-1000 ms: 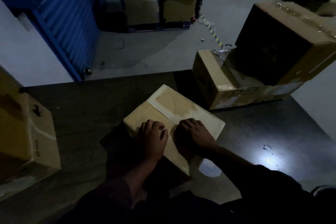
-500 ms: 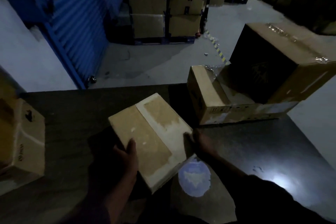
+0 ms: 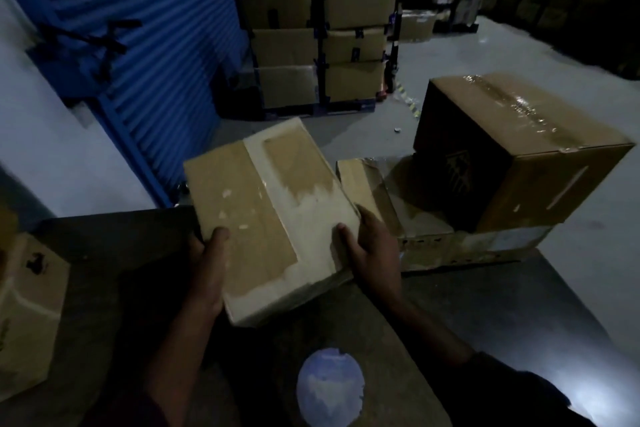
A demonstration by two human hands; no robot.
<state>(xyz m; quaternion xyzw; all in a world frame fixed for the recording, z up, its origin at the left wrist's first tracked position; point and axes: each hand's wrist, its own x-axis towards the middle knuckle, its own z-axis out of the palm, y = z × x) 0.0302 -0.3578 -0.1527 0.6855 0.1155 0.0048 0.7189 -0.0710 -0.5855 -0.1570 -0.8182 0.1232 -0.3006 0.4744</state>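
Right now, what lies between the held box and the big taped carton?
Head view: a low torn carton, beside the held box and under the big taped carton.

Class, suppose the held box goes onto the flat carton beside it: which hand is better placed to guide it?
Probably the right hand: it grips the box edge nearest the flat carton; the left hand holds the opposite edge, farther away.

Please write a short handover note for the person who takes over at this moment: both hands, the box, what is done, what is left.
Left hand: grips the small box at its left edge, thumb on top.
Right hand: grips its right edge, thumb on top.
Box: held up over the dark table, beside the stacked boxes.
Done: box picked up.
Left: set it down; where is not shown.
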